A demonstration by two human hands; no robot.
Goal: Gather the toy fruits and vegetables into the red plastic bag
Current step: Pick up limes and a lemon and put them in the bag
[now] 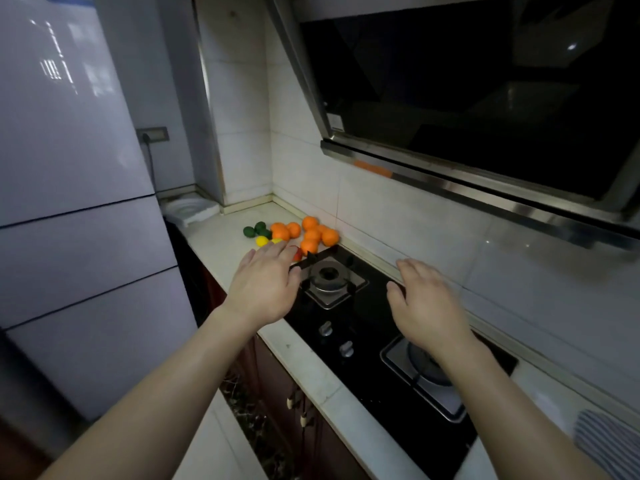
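Head view shows me the round orange plastic toy fruits (pixel 309 233) bunched at the back of the pale stone worktop (pixel 214 247), against the white tiled wall (pixel 381 209). Dark green round toys (pixel 257 230) and small yellow toy lemons (pixel 262 241) lie on their left, and the black glass gas hob (pixel 367 327) is just beside the pile.

The left hand (pixel 265 285) is stretched flat toward the pile, fingers straight and close together, gripping nothing. I judge it is set to take the nearest piece. The right hand (pixel 427 306) hovers over the hob, fingers relaxed and slightly apart, empty (ready, I'd guess, to help corral).

A small red toy (pixel 298 253) is mostly hidden behind the left fingertips, so I cannot name it. I also cannot tell whether those fingers touch anything. The red plastic bag is nowhere in frame.
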